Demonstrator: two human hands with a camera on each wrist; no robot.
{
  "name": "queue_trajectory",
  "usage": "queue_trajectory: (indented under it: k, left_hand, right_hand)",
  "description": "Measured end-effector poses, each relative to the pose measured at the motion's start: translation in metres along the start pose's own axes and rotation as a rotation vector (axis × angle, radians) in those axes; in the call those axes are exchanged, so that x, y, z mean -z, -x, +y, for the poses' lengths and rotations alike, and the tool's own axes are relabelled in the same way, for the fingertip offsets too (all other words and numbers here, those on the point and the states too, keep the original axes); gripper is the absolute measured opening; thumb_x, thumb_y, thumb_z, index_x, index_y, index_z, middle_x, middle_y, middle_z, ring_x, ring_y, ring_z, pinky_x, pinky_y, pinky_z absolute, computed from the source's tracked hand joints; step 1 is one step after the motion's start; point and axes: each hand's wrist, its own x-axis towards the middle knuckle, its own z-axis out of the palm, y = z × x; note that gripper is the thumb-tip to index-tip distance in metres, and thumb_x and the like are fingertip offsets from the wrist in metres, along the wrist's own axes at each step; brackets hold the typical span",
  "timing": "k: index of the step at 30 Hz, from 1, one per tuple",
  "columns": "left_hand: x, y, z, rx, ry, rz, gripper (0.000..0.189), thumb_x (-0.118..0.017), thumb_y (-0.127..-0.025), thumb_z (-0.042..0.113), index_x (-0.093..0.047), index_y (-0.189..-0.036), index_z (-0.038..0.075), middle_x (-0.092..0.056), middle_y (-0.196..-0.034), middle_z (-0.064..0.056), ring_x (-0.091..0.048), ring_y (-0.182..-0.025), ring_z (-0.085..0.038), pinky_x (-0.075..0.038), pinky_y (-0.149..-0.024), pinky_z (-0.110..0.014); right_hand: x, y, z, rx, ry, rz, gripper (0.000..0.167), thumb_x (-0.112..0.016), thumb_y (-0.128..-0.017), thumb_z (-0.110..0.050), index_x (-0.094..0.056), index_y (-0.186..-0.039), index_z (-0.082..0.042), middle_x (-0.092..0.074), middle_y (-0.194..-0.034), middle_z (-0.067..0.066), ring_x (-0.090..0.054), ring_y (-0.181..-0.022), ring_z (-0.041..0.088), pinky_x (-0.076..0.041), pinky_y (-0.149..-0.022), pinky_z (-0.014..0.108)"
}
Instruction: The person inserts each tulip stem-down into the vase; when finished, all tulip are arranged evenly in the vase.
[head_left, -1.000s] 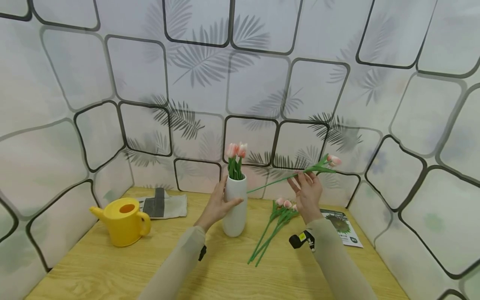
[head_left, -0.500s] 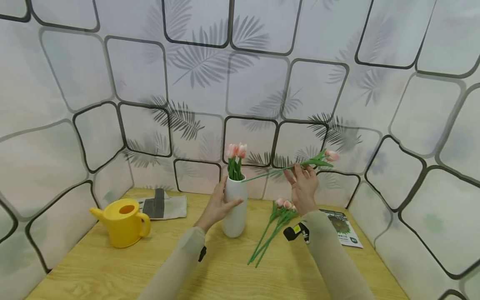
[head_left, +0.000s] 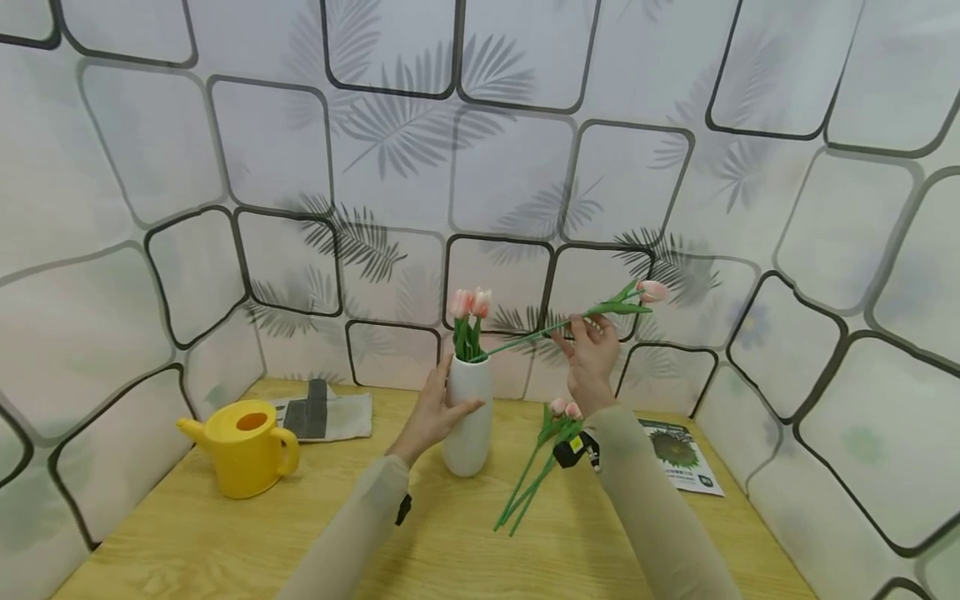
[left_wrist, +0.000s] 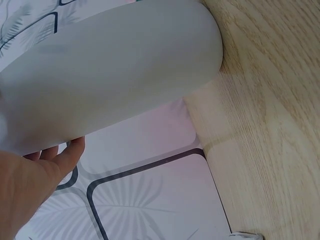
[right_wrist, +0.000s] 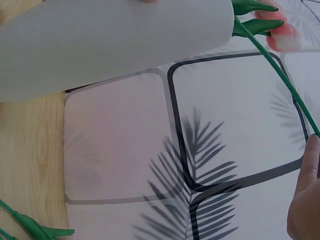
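Note:
A tall white vase (head_left: 468, 433) stands upright on the wooden table, with pink-and-white tulips (head_left: 471, 304) rising from its mouth. My left hand (head_left: 433, 417) holds the vase round its left side, thumb across the front; in the left wrist view its fingertips show at the vase's edge. My right hand (head_left: 591, 367) pinches another tulip (head_left: 618, 307) by its stem, just below the leaves. This tulip slants, bloom up to the right, and its stem's lower end is at the vase's mouth, as the green stem (right_wrist: 275, 65) also shows in the right wrist view.
Several tulips (head_left: 534, 483) lie on the table (head_left: 420, 550) between the vase and my right forearm. A yellow watering can (head_left: 250, 454) stands at the left, with a grey-and-white cloth (head_left: 341, 417) behind it. A sunflower-printed packet (head_left: 678, 454) lies at the right. Patterned fabric walls surround the table.
My right hand has moved left and up with the tulip, bringing the stem's lower end from beside the vase to its mouth. My left hand has stayed on the vase.

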Motion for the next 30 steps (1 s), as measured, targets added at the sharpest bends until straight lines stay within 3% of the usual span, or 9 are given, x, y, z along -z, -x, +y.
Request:
queue_trajectory:
  k: [5,10,16,20,24,30]
  left_hand:
    - [0.0,0.002,-0.001,0.014,0.004,-0.002,0.097,-0.075,-0.087,0.033,-0.013,-0.159,0.014,-0.03,-0.152,-0.021,-0.043,-0.131,-0.042,-0.045,-0.098,-0.061]
    - [0.0,0.003,-0.002,0.011,0.001,0.006,0.096,-0.076,-0.087,0.032,-0.015,-0.158,0.014,-0.032,-0.151,-0.022,-0.044,-0.132,-0.041,-0.043,-0.1,-0.061]
    - [-0.001,0.002,-0.001,-0.004,-0.003,0.007,0.095,-0.076,-0.087,0.03,-0.016,-0.158,0.01,-0.033,-0.151,-0.023,-0.044,-0.131,-0.041,-0.044,-0.099,-0.062]
    - [-0.001,0.002,0.0,-0.003,-0.002,0.004,0.096,-0.076,-0.087,0.03,-0.015,-0.158,0.011,-0.033,-0.15,-0.022,-0.044,-0.131,-0.041,-0.043,-0.1,-0.062]
    - [-0.001,0.001,-0.001,-0.009,-0.003,0.01,0.096,-0.077,-0.087,0.029,-0.015,-0.158,0.012,-0.034,-0.149,-0.022,-0.044,-0.131,-0.04,-0.043,-0.101,-0.061]
    - [-0.001,0.0,-0.001,-0.014,0.001,0.009,0.096,-0.076,-0.087,0.03,-0.015,-0.158,0.011,-0.034,-0.149,-0.023,-0.044,-0.13,-0.04,-0.044,-0.1,-0.061]
  right_hand:
    - [-0.01,-0.001,-0.001,0.055,0.057,-0.078,0.024,-0.065,-0.094,-0.007,-0.054,-0.115,-0.009,-0.062,-0.091,0.003,-0.064,-0.082,0.015,-0.061,-0.071,0.034]
    - [-0.021,-0.001,-0.004,0.101,0.115,-0.157,0.029,-0.066,-0.093,-0.007,-0.056,-0.12,-0.009,-0.062,-0.093,0.006,-0.066,-0.088,0.022,-0.061,-0.069,0.033]
    - [-0.031,-0.001,-0.006,0.065,0.226,-0.226,0.032,-0.067,-0.093,-0.008,-0.058,-0.123,-0.011,-0.064,-0.094,0.006,-0.065,-0.087,0.02,-0.06,-0.076,0.035]
    - [-0.037,-0.001,-0.004,0.04,0.27,-0.283,0.031,-0.068,-0.091,-0.007,-0.061,-0.121,-0.012,-0.067,-0.089,0.002,-0.064,-0.077,0.014,-0.06,-0.074,0.031]
    - [-0.042,0.002,0.004,0.025,0.312,-0.339,0.028,-0.068,-0.091,-0.005,-0.061,-0.117,-0.008,-0.068,-0.087,0.0,-0.066,-0.079,0.015,-0.06,-0.075,0.032]
    - [-0.046,0.011,0.019,0.016,0.411,-0.406,0.036,-0.067,-0.091,-0.002,-0.058,-0.125,0.001,-0.07,-0.093,0.009,-0.07,-0.074,0.015,-0.06,-0.073,0.033]
